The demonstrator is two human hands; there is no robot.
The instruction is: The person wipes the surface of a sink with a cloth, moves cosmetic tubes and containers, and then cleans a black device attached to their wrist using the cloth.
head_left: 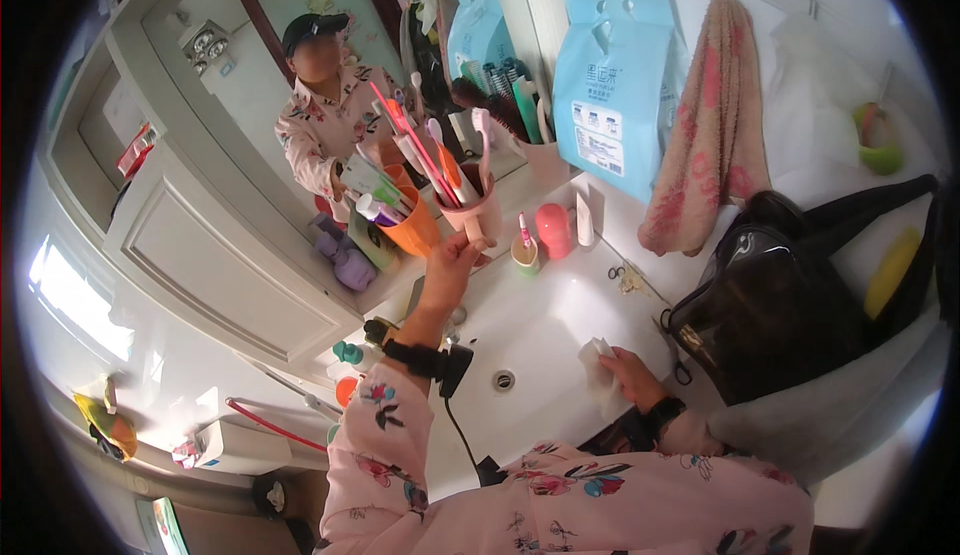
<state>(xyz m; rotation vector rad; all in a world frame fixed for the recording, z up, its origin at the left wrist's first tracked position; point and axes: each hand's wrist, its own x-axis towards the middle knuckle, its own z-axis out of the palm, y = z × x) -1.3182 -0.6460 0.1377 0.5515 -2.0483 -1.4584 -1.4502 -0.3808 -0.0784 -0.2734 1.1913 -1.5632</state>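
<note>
My left hand (452,267) is raised at the mirror ledge, its fingers closed on the handle of a pink cup (468,217). Toothbrushes (481,140) and other slim, bright items stand up out of that cup. Close on its left is an orange cup (414,233) with tubes inside. Over the right side of the white sink (530,330), my right hand (636,379) grips a crumpled white tissue or cloth (599,367). Some of its fingers are hidden behind the folds.
A small cup (525,258), a coral bottle (553,231) and a white tube (584,221) stand on the sink's back edge. Scissors (682,368) lie by the right rim, near a black bag (775,300). A towel (712,125) and blue package (615,75) hang above. Purple bottles (352,267) stand left.
</note>
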